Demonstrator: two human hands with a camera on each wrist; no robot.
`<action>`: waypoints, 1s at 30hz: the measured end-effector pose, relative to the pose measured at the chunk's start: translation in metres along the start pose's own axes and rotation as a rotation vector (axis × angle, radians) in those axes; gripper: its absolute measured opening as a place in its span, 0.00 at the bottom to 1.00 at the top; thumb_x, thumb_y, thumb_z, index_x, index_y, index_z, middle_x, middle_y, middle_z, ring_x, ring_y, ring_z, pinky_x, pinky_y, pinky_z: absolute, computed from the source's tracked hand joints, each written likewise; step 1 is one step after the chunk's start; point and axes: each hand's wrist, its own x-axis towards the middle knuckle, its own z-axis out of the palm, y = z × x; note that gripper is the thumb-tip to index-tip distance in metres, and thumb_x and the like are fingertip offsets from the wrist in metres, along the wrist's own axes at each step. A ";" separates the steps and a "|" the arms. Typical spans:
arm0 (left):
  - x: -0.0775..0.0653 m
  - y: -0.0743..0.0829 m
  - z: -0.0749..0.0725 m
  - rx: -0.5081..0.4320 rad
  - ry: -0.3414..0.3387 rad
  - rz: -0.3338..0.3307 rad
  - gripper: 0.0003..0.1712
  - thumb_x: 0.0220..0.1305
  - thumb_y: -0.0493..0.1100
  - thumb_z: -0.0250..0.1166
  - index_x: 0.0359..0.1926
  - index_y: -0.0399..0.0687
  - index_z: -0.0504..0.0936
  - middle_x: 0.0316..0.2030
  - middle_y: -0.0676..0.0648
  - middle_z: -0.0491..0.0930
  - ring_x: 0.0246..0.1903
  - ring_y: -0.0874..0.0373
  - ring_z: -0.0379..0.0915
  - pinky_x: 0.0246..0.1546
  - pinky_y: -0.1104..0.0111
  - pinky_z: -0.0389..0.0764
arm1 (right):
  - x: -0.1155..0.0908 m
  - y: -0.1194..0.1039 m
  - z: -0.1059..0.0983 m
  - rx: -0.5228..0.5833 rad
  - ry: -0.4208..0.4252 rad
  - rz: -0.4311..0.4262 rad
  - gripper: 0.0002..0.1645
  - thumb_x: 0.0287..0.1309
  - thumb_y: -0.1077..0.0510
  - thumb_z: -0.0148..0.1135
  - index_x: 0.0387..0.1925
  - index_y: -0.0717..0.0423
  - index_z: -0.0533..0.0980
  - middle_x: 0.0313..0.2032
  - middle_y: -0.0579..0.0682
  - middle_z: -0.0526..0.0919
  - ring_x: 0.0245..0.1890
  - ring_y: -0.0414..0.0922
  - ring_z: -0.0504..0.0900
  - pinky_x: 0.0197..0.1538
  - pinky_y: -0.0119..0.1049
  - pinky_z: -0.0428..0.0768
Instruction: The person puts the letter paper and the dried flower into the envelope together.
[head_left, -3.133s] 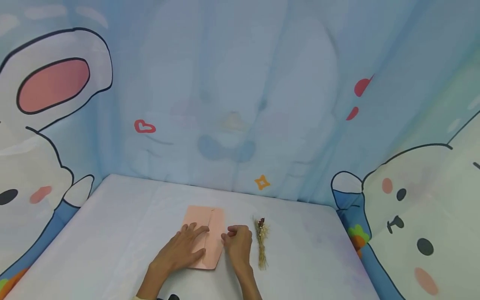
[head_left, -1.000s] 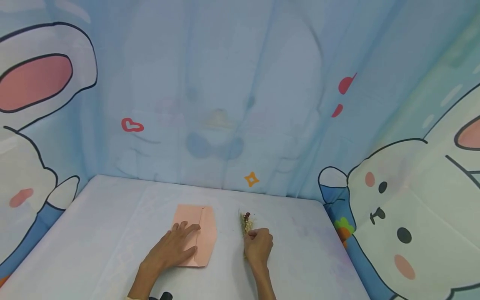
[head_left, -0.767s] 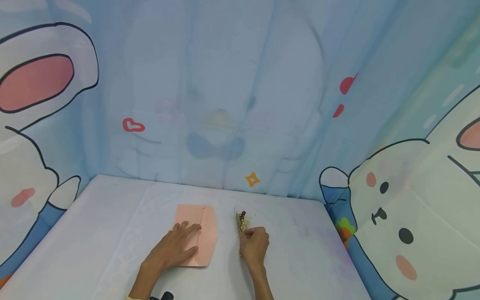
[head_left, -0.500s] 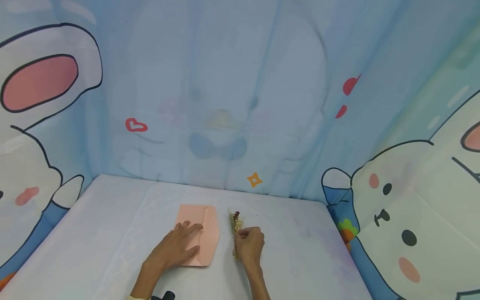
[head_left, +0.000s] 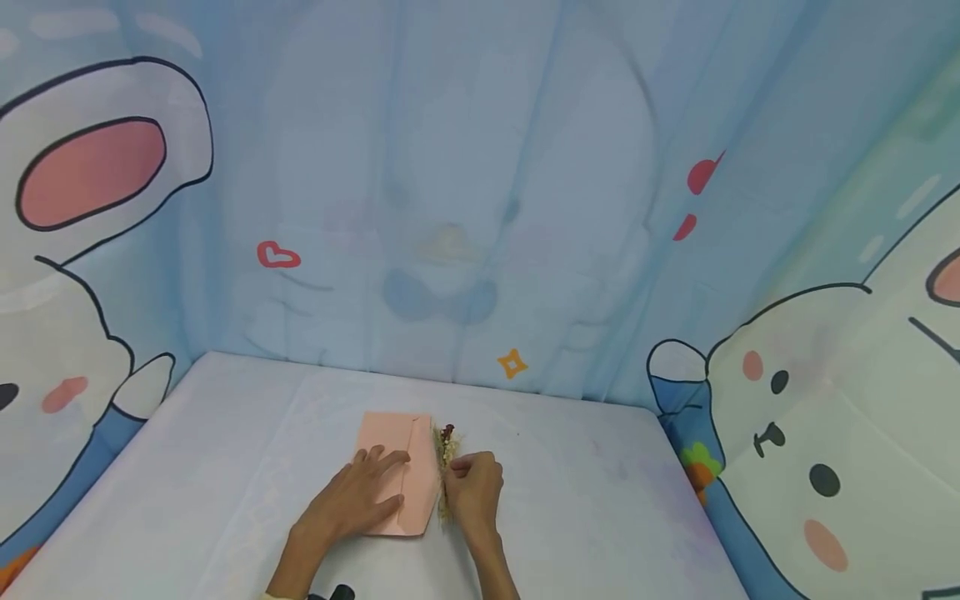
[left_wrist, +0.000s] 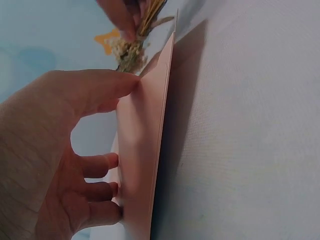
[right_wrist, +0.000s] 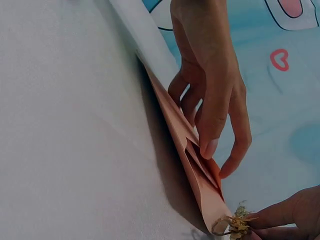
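Note:
A pink paper envelope (head_left: 422, 492) lies on the white-covered table, its flap seam upward. Spread fingers of my left hand (head_left: 351, 498) rest on its left part, thumb and index apart. The right wrist view shows the envelope (right_wrist: 167, 112) with a gap standing up along its opening, close by the thumb of the left hand (right_wrist: 212, 75). My right hand (head_left: 476, 493) pinches a small bunch of dried flowers (head_left: 447, 448) between thumb and index. The bunch stands along the envelope's right edge, dark red head at the far end; part of its stems is behind the fingers.
A black object (head_left: 342, 592) shows at the bottom edge near the left forearm. Behind the table (head_left: 585, 492) hangs a blue curtain (head_left: 337, 167) printed with rabbits. A tiny dark speck (head_left: 518, 433) lies right of the flowers.
My right hand came off the envelope's right edge, took hold of the dried flower bunch on the right and brought it left to the envelope. The left hand stayed on the envelope.

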 end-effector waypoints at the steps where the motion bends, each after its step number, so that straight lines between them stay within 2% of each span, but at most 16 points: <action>1: 0.000 -0.001 0.000 -0.004 0.000 0.002 0.32 0.75 0.54 0.68 0.76 0.57 0.74 0.76 0.32 0.70 0.76 0.17 0.62 0.72 0.27 0.69 | -0.001 -0.003 0.003 0.001 -0.012 0.011 0.04 0.47 0.76 0.72 0.24 0.68 0.88 0.18 0.56 0.86 0.16 0.41 0.81 0.20 0.36 0.82; 7: 0.001 -0.001 -0.001 -0.011 -0.007 -0.015 0.33 0.74 0.53 0.70 0.76 0.58 0.74 0.77 0.31 0.69 0.77 0.18 0.61 0.72 0.26 0.69 | -0.003 -0.014 0.015 0.021 -0.095 0.064 0.04 0.51 0.74 0.75 0.25 0.67 0.88 0.19 0.55 0.87 0.17 0.39 0.82 0.21 0.30 0.82; 9: 0.000 0.000 -0.001 -0.009 -0.009 -0.026 0.34 0.73 0.54 0.70 0.76 0.59 0.74 0.78 0.31 0.68 0.77 0.19 0.61 0.73 0.27 0.68 | -0.003 0.001 0.027 0.038 -0.082 0.030 0.04 0.49 0.73 0.75 0.23 0.66 0.87 0.18 0.53 0.86 0.16 0.38 0.80 0.19 0.28 0.79; 13: 0.000 0.000 0.000 -0.004 -0.003 -0.022 0.34 0.73 0.54 0.70 0.76 0.58 0.74 0.77 0.31 0.69 0.77 0.21 0.62 0.73 0.26 0.68 | -0.004 0.020 0.040 0.094 -0.055 -0.053 0.04 0.47 0.72 0.75 0.22 0.65 0.86 0.18 0.54 0.86 0.15 0.37 0.80 0.18 0.30 0.80; 17: 0.000 0.000 0.001 -0.008 0.002 -0.002 0.34 0.74 0.53 0.69 0.77 0.56 0.74 0.77 0.31 0.69 0.77 0.18 0.61 0.72 0.25 0.68 | -0.008 0.019 0.039 0.114 -0.034 -0.095 0.05 0.47 0.74 0.74 0.22 0.66 0.85 0.17 0.54 0.85 0.14 0.38 0.80 0.16 0.29 0.79; 22: -0.002 -0.002 0.001 0.004 0.011 -0.001 0.34 0.75 0.53 0.68 0.77 0.56 0.73 0.78 0.30 0.68 0.77 0.19 0.61 0.73 0.27 0.69 | -0.008 0.005 0.037 0.093 -0.068 -0.033 0.07 0.46 0.75 0.75 0.21 0.66 0.85 0.17 0.54 0.85 0.14 0.38 0.80 0.18 0.30 0.80; 24: -0.002 -0.003 0.002 0.023 0.023 0.007 0.34 0.75 0.53 0.68 0.77 0.56 0.73 0.77 0.30 0.69 0.76 0.20 0.63 0.72 0.28 0.71 | -0.006 0.007 0.040 0.085 -0.080 -0.023 0.07 0.47 0.74 0.76 0.21 0.65 0.85 0.17 0.54 0.85 0.15 0.39 0.80 0.18 0.31 0.80; 28: -0.002 -0.005 0.003 0.043 0.042 0.024 0.34 0.75 0.54 0.68 0.77 0.56 0.73 0.76 0.28 0.69 0.75 0.20 0.64 0.71 0.29 0.73 | 0.000 0.033 0.061 0.083 -0.119 -0.012 0.06 0.49 0.71 0.77 0.22 0.62 0.87 0.19 0.51 0.87 0.15 0.36 0.81 0.19 0.28 0.81; 30: -0.002 -0.005 0.004 0.034 0.044 0.020 0.33 0.76 0.55 0.67 0.77 0.57 0.73 0.78 0.27 0.67 0.76 0.18 0.62 0.72 0.28 0.71 | 0.004 0.046 0.072 0.072 -0.154 0.021 0.06 0.50 0.69 0.77 0.23 0.59 0.88 0.19 0.48 0.88 0.16 0.34 0.82 0.21 0.27 0.81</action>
